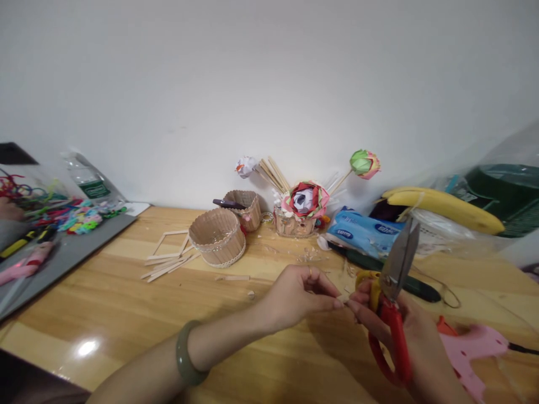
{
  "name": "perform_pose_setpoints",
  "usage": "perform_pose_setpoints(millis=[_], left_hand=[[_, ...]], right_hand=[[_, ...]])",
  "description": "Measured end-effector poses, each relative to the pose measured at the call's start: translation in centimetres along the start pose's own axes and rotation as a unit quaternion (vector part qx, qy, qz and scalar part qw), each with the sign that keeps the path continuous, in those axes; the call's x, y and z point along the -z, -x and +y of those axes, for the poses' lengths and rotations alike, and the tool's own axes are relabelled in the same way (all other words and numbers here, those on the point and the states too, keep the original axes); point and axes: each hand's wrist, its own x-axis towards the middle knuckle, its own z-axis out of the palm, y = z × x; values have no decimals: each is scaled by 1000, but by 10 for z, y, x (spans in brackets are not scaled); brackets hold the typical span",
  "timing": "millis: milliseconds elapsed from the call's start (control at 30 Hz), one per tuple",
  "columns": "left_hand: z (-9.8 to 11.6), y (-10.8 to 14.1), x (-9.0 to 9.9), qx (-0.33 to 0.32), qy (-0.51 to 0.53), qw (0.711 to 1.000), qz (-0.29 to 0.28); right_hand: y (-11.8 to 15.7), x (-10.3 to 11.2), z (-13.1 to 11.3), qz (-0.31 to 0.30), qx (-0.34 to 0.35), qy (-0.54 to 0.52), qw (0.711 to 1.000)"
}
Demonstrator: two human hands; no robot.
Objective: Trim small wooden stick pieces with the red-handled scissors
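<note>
Thumb and fingers of my left hand point(297, 300) pinch a small pale piece of wood stick point(344, 298), mostly covered by the fingertips. My right hand point(415, 339) meets it there, its thumb and finger pressed at the same piece. Scissors point(391, 285) with red and yellow handles hang on my right hand, blades pointing up and away from the piece. Close by on the table lie a flat wood strip point(233, 278) and a small wood chip point(251, 294). A pink glue gun point(474, 353) rests at the right, partly behind my right hand.
An oval stick basket point(217, 238) stands beside loose wood sticks point(168, 265). Behind are a smaller basket point(248, 210), paper flowers point(305, 199), a blue wipes pack point(362, 230) and bananas point(446, 207). At left, another person's hand point(10, 210) is by colourful craft pieces point(84, 216).
</note>
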Motion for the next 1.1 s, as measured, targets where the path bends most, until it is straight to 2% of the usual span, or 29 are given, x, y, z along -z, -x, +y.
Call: perform_pose_setpoints(millis=[233, 333, 467, 700, 800, 967, 1100], left_hand=[[-3, 5, -2, -37, -67, 997, 12], [-3, 5, -3, -42, -74, 996, 20], [-3, 4, -3, -42, -38, 998, 16], [-3, 2, -5, -38, 40, 998, 30], [-4, 2, -6, -38, 59, 997, 31], [-6, 3, -6, -33, 84, 996, 0], [-4, 3, -6, -10, 85, 996, -4]], right_hand=[[-2, -5, -20, -17, -60, 24, 998], [-3, -6, -22, -3, -68, 19, 998], [-1, -7, -23, 36, -72, 13, 997], [1, -8, -23, 15, -56, 7, 998], [1, -7, -17, 2, -34, 18, 999], [0, -3, 8, -14, 24, 40, 999], [0, 0, 19, -41, 29, 25, 998]])
